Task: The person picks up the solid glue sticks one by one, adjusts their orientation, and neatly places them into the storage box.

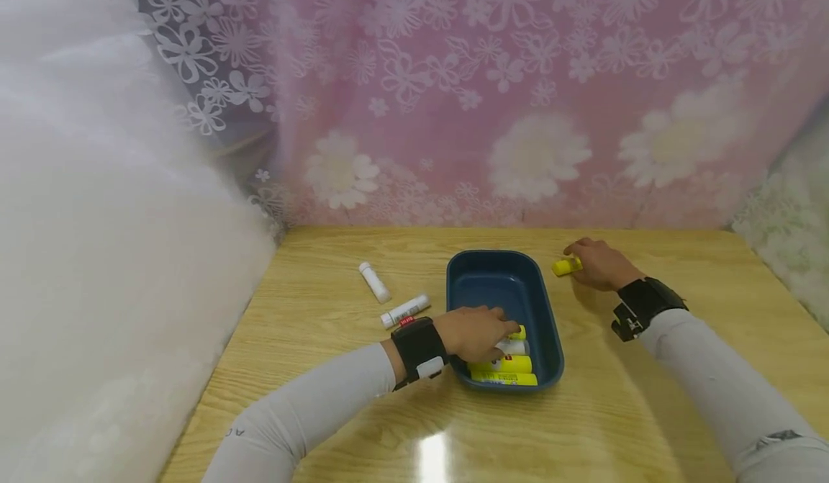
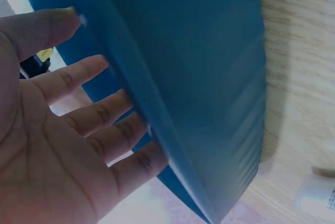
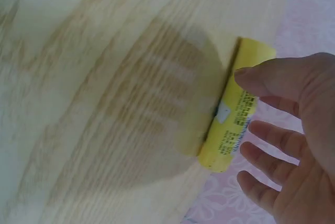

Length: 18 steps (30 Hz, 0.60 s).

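the yellow tube (image 3: 230,135) lies at the right hand (image 1: 601,265), pinched between thumb and index finger, the other fingers loose beside it, just right of the far end of the blue tray (image 1: 491,294). the left hand (image 1: 476,333) reaches over the tray's near left side, thumb and fingers spread apart above the tubes inside; the rim hides its tips in the left wrist view, so i cannot tell whether they touch one. the hands are well apart.

the tray is smooth, slightly glossy, with rounded corners and faint ribs on its outer wall. in its near end lie yellow tubes (image 1: 508,378) and a white tube (image 1: 516,348); left of it two white tubes (image 1: 374,283) rest on the bench (image 1: 350,432), which has pale wood grain.

the pinched tube bears small dark print and a pale patch, too blurred to read. the grey left sleeve (image 1: 311,404) shows "a c".
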Each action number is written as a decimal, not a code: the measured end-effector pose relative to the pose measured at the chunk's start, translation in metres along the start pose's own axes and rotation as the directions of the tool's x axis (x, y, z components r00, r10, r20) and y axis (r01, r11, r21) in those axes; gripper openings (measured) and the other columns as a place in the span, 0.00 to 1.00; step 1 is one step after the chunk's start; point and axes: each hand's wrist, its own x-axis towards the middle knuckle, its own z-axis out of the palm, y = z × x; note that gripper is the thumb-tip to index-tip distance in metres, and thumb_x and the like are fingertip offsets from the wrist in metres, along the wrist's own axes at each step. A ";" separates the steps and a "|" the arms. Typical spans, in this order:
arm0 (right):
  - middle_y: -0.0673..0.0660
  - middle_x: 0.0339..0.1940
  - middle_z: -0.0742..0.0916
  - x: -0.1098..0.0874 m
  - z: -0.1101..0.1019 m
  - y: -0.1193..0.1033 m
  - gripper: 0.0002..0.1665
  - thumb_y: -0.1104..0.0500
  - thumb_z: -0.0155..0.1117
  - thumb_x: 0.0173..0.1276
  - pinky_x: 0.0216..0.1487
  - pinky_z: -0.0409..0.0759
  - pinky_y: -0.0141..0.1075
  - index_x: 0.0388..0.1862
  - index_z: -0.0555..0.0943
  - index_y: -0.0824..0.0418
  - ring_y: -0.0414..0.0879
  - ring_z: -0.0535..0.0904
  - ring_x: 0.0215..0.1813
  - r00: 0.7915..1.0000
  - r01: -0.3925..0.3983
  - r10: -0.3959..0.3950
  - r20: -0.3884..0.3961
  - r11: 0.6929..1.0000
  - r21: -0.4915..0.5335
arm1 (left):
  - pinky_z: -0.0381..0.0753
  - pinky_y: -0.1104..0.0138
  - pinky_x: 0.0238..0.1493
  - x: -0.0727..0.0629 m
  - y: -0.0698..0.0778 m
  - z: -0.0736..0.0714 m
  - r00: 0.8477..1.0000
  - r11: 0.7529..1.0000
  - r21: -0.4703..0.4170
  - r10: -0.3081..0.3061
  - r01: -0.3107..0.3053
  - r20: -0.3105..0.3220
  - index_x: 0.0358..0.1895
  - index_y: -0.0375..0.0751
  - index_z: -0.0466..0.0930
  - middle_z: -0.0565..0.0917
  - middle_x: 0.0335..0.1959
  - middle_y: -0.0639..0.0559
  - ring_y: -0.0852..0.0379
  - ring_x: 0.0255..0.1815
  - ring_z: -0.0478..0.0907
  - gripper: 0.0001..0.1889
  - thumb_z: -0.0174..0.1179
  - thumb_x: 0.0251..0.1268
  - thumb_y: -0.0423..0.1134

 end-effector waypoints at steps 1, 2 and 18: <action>0.78 0.56 0.78 0.001 0.002 0.002 0.24 0.68 0.66 0.63 0.51 0.77 0.62 0.57 0.76 0.76 0.75 0.75 0.53 1.000 0.002 -0.002 -0.001 1.000 0.001 | 0.77 0.68 0.54 0.000 0.000 0.000 1.000 1.000 0.000 -0.003 0.003 -0.002 0.75 0.54 0.65 0.73 0.67 0.53 0.58 0.58 0.74 0.27 0.56 0.76 0.49; 0.77 0.54 0.79 0.002 0.003 0.003 0.22 0.68 0.66 0.63 0.50 0.77 0.61 0.56 0.77 0.75 0.73 0.76 0.52 1.000 0.003 -0.003 -0.004 1.000 0.004 | 0.77 0.68 0.54 0.000 -0.001 0.000 1.000 1.000 0.001 -0.005 0.005 -0.003 0.75 0.54 0.65 0.74 0.66 0.53 0.58 0.57 0.74 0.27 0.56 0.76 0.49; 0.65 0.37 0.80 0.008 0.014 0.009 0.13 0.67 0.67 0.64 0.40 0.78 0.56 0.46 0.79 0.71 0.59 0.77 0.37 1.000 0.021 -0.021 -0.004 1.000 -0.005 | 0.76 0.67 0.56 -0.005 -0.008 0.001 1.000 1.000 -0.020 -0.016 0.016 -0.025 0.74 0.54 0.67 0.75 0.64 0.53 0.58 0.56 0.74 0.27 0.57 0.75 0.49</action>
